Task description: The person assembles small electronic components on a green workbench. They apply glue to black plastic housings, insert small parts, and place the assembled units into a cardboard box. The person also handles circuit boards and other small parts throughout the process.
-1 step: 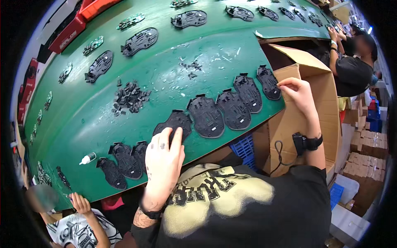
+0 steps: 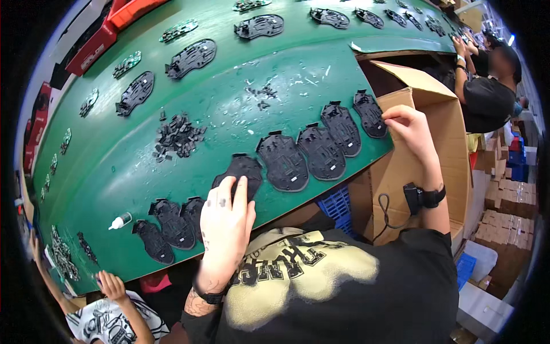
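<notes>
So the shell (image 2: 245,165) under the left hand (image 2: 225,215) is matte black plastic, curvy-sided with a tabbed end. I count eight shells in that near row on the green worktop (image 2: 114,166), plus one bottle (image 2: 121,221). Tab points away from the person, long axis roughly front to back. Left fingers lie spread on it, unclamped; right hand (image 2: 412,129) is pinched by the rightmost shell (image 2: 369,114), can't tell if gripping anything.

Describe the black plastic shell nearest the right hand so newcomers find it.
On the green tabletop, follow the row of contoured black plastic shells along the near edge. Take the rightmost shell, the only one beside the bare right hand.
</notes>
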Demonstrator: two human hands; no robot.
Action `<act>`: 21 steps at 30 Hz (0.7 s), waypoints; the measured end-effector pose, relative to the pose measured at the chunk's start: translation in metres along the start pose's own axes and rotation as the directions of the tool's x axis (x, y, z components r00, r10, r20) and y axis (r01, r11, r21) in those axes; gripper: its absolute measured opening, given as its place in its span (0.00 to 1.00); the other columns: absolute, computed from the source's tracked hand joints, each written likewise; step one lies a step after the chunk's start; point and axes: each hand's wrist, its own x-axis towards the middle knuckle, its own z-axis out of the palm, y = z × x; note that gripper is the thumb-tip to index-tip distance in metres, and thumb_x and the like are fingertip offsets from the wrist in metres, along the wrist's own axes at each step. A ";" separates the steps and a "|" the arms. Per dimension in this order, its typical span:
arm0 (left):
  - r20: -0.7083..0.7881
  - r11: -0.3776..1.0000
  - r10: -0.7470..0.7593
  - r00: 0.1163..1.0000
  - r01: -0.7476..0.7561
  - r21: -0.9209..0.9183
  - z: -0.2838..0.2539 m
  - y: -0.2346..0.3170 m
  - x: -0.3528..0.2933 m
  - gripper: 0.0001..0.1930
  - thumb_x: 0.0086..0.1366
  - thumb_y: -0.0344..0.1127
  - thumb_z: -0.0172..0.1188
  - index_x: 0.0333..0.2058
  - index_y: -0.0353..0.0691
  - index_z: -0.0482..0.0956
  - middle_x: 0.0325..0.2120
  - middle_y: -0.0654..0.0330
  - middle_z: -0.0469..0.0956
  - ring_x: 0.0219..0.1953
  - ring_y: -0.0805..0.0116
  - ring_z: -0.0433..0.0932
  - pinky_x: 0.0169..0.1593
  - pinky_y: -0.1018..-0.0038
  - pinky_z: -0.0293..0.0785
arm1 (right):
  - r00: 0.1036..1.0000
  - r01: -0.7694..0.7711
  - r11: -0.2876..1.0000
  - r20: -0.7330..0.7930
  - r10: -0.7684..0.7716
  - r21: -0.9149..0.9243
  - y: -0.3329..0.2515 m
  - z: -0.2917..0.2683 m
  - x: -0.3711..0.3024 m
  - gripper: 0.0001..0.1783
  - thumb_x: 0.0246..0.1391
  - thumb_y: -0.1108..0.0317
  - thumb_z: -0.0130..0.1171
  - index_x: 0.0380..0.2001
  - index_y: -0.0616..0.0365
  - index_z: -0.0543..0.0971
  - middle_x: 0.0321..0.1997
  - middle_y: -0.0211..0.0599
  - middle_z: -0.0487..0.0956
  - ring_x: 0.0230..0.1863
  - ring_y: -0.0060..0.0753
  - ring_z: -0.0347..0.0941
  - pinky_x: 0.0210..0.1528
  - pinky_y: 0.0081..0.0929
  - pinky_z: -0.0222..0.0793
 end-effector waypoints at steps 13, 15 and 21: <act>-0.122 0.994 -0.053 0.991 0.040 -0.101 0.002 0.029 0.016 0.27 0.57 0.31 0.66 0.56 0.36 0.72 0.49 0.52 0.72 0.49 0.54 0.75 0.50 0.63 0.75 | 0.998 -0.043 0.997 0.045 0.046 -0.065 -0.007 0.013 -0.011 0.05 0.53 0.80 0.59 0.35 0.66 0.76 0.45 0.36 0.77 0.45 0.26 0.75 0.48 0.24 0.75; -0.071 0.988 0.087 0.994 -0.095 -0.124 0.003 0.038 0.022 0.26 0.57 0.32 0.66 0.55 0.35 0.73 0.47 0.51 0.73 0.50 0.53 0.73 0.53 0.62 0.72 | 0.997 -0.069 0.998 0.042 0.069 -0.010 -0.004 0.013 -0.014 0.05 0.53 0.79 0.60 0.35 0.64 0.77 0.43 0.35 0.78 0.45 0.28 0.76 0.48 0.26 0.76; 0.103 0.832 0.507 0.856 -0.455 -0.319 0.022 0.083 0.061 0.22 0.53 0.33 0.66 0.47 0.32 0.75 0.44 0.51 0.74 0.50 0.53 0.74 0.53 0.62 0.71 | 0.991 -0.112 0.987 0.081 0.103 0.113 0.001 0.008 -0.019 0.07 0.55 0.77 0.62 0.38 0.66 0.81 0.38 0.33 0.83 0.40 0.23 0.79 0.47 0.23 0.76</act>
